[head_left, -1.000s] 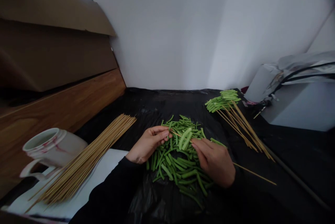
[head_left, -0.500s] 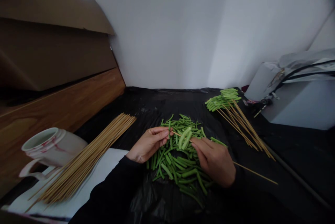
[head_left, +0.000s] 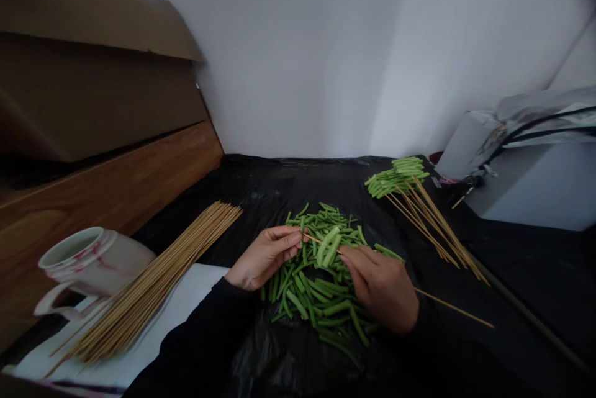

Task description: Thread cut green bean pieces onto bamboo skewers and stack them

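Observation:
My right hand (head_left: 384, 286) is closed around a thin bamboo skewer (head_left: 459, 308), whose long end sticks out behind it to the lower right. Two pale green bean pieces (head_left: 328, 246) sit side by side on the skewer, just ahead of my right fingers. At the skewer's tip, my left hand (head_left: 267, 255) pinches another green bean piece (head_left: 302, 224) between thumb and forefinger. Whether the tip has pierced that piece, I cannot tell. Below both hands spreads a loose pile of cut green beans (head_left: 333, 308).
Bundled bare skewers (head_left: 158, 286) lie at left on a white sheet (head_left: 139, 348), against a tipped mug (head_left: 105, 261). Several loaded skewers (head_left: 400, 177) rest at the back right. Black plastic (head_left: 288, 180) covers the table; a cardboard box (head_left: 93, 87) stands left, a white box (head_left: 540, 187) right.
Almost nothing differs. Both hands keep the same place and grip, with only a tiny shift of the bean pieces on the skewer.

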The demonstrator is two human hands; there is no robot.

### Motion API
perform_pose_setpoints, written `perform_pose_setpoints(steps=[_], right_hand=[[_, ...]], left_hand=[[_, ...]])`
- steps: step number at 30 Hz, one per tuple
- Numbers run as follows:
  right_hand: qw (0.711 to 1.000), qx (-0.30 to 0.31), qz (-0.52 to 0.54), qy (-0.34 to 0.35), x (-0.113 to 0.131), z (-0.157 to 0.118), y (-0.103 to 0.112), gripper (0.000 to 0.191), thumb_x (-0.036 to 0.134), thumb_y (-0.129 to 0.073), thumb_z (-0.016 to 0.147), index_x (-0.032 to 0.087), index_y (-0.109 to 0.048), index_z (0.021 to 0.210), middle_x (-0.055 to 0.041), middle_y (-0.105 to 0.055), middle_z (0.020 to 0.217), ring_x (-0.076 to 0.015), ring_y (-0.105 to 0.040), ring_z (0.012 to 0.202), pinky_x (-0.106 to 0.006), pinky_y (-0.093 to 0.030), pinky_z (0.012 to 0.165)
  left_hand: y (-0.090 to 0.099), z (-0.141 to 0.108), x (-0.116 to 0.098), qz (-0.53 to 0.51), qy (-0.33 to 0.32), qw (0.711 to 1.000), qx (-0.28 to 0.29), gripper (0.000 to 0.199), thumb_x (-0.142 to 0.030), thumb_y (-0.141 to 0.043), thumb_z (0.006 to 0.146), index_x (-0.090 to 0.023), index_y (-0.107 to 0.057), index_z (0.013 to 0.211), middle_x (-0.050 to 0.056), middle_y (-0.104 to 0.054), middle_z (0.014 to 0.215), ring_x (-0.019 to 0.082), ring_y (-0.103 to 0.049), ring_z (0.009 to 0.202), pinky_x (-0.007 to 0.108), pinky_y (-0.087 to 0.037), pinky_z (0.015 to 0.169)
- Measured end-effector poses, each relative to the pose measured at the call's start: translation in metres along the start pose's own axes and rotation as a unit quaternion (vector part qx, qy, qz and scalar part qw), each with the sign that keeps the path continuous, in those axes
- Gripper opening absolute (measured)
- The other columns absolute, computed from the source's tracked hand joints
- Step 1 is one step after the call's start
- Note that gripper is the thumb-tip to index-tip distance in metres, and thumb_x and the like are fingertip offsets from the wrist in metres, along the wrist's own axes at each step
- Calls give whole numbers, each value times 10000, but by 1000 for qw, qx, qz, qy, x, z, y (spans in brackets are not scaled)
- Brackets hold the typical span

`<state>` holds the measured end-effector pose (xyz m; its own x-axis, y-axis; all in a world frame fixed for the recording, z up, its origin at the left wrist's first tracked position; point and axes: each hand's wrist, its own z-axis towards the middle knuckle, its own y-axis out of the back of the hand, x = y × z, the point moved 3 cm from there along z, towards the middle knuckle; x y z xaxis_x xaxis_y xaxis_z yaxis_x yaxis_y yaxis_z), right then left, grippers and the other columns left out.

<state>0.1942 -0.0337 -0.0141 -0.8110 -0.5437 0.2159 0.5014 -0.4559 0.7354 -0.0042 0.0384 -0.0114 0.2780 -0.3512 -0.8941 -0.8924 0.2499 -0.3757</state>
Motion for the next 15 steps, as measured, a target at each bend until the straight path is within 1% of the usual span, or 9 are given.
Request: perform_pose_setpoints(steps=[10,15], right_hand=[[1000,1,1,1,0,0,0,265,161,-396,934,172,-643,1031,-39,-651,805,-134,-617,752,-249,-449,709],[1000,2,-5,1,1,0,0,271,151,-393,922,171,-647,1014,-39,-644,788,-134,-615,744,-247,-453,698]], left_hand=[[0,0,0,9,-7,1000,-2,277,-243,-839,613,-123,-756,849,42,-712,798,46,-560,630,180,-442,654],[1,0,0,16,-11,1000,-8,268,-235,-831,624,-127,-755,857,55,-718,809,64,-571,648,205,-452,668]])
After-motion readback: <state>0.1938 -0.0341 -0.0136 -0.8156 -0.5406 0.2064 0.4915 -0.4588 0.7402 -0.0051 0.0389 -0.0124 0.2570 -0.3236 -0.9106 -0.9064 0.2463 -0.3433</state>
